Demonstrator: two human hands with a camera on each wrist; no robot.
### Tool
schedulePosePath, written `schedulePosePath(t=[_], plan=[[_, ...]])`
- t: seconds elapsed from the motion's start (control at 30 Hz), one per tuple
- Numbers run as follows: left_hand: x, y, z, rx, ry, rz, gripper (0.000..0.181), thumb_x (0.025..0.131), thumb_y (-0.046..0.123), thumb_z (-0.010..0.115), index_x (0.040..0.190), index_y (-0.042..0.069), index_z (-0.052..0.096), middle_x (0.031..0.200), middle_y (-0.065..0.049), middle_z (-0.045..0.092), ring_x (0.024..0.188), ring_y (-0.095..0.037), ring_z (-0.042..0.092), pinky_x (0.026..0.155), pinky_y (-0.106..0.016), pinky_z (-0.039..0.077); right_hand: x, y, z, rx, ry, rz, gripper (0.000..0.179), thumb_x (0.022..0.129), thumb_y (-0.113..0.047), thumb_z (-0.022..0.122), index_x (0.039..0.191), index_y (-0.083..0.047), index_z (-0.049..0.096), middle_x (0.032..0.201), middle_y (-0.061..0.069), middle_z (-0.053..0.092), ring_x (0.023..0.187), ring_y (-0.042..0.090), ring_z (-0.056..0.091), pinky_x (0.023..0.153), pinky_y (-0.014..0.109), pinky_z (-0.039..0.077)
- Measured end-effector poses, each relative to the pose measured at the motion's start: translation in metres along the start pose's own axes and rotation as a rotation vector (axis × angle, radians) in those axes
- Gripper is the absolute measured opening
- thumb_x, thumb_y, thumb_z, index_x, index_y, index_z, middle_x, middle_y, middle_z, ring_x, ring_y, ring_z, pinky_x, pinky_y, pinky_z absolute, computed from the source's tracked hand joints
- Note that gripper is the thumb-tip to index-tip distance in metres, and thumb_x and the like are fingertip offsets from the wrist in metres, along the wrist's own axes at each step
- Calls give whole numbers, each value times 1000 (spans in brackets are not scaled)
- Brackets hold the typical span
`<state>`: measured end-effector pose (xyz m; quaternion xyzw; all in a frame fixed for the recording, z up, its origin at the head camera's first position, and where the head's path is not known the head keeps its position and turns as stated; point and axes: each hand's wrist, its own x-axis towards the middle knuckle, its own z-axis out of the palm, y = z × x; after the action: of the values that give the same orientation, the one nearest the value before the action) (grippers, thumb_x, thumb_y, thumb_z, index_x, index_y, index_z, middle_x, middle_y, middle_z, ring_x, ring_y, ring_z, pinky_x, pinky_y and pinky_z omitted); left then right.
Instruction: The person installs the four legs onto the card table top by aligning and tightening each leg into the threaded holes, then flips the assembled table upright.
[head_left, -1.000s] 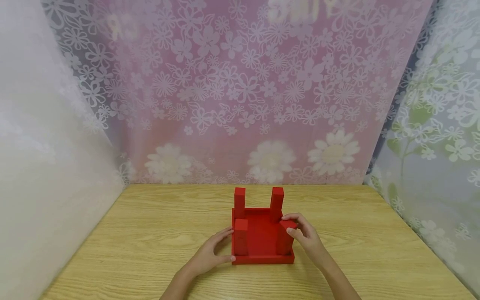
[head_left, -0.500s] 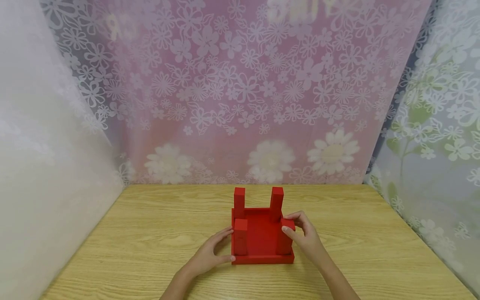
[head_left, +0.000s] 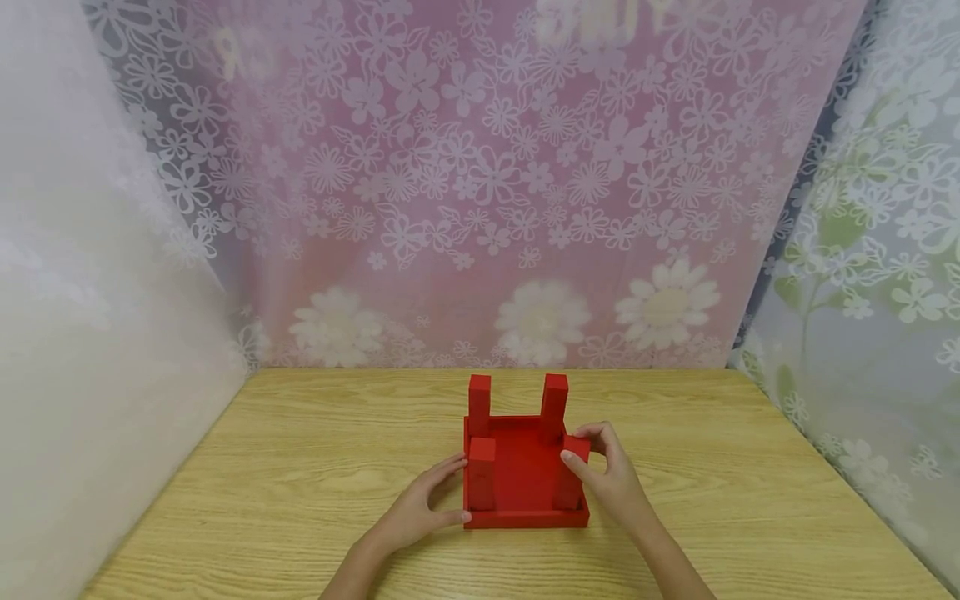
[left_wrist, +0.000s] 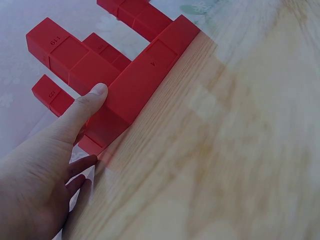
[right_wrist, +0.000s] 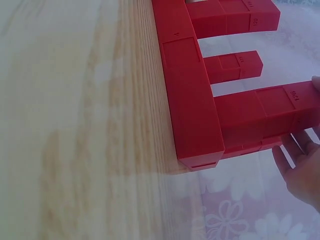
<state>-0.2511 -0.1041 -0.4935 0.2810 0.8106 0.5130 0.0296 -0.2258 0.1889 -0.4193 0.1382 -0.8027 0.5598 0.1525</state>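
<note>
A red square base (head_left: 525, 518) with a raised rim lies on the table, a red post standing at each corner. My left hand (head_left: 417, 508) curves around its near left corner, the thumb on the front wall and the fingertips at the left side. My right hand (head_left: 618, 479) pinches the top of the near right post (head_left: 570, 483) between thumb and fingers. That post stands upright in its corner; numbers such as 126 mark it in the right wrist view. Beside my left hand is the near left post (head_left: 482, 475), marked 119 in the left wrist view.
Two more red posts rise at the far left corner (head_left: 479, 407) and far right corner (head_left: 554, 408) of the base. Under it is a wood-grain table (head_left: 337, 450). A pink flowered curtain (head_left: 450, 208) hangs behind, with pale sheets on both sides.
The near right post has turned and straightened, its top now square with the others. My right fingers have shifted slightly with it. My left hand and the base have stayed put.
</note>
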Motion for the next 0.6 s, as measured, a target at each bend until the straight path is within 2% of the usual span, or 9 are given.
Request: schedulePosePath(t=[0.1, 0.17, 0.23, 0.37, 0.47, 0.6], plan=[[-1, 1, 0, 5, 0, 1, 73, 77, 37, 74, 139, 17, 41, 143, 8, 32, 132, -20, 25, 103, -50, 22, 1, 0, -2, 54, -32, -117, 30, 88, -3, 59, 116, 2, 48, 112, 14, 52, 102, 16, 48, 88, 24, 38], [-1, 1, 0, 7, 0, 0, 73, 77, 37, 74, 139, 17, 41, 143, 8, 32, 132, -20, 25, 103, -50, 22, 2, 0, -5, 131, -97, -195, 28, 92, 2, 50, 119, 5, 48, 115, 19, 52, 105, 15, 48, 87, 19, 37], [-1, 1, -1, 7, 0, 0, 73, 77, 37, 74, 139, 17, 41, 143, 8, 32, 132, -20, 25, 103, -50, 22, 3, 1, -9, 203, -181, -239, 28, 94, 5, 40, 120, 8, 49, 118, 23, 51, 111, 15, 47, 90, 19, 37], [-1, 0, -1, -3, -3, 1, 73, 76, 37, 74, 139, 17, 40, 143, 8, 32, 132, -20, 24, 104, -50, 21, 5, 1, -14, 254, -307, -221, 34, 96, 2, 31, 122, 5, 52, 123, 20, 51, 117, 15, 44, 93, 22, 35], [0, -2, -1, -2, -6, 0, 73, 77, 38, 74, 139, 19, 40, 143, 9, 32, 132, -19, 25, 104, -49, 21, 5, 3, -16, 248, -330, -202, 35, 96, 2, 30, 123, 3, 52, 123, 15, 52, 116, 16, 45, 93, 23, 36], [0, -2, -1, 9, -7, 3, 73, 77, 39, 73, 139, 20, 40, 143, 9, 32, 132, -19, 25, 104, -49, 21, 4, 6, -16, 276, -327, -214, 31, 96, 3, 33, 122, 8, 49, 121, 10, 53, 112, 16, 48, 90, 22, 39]])
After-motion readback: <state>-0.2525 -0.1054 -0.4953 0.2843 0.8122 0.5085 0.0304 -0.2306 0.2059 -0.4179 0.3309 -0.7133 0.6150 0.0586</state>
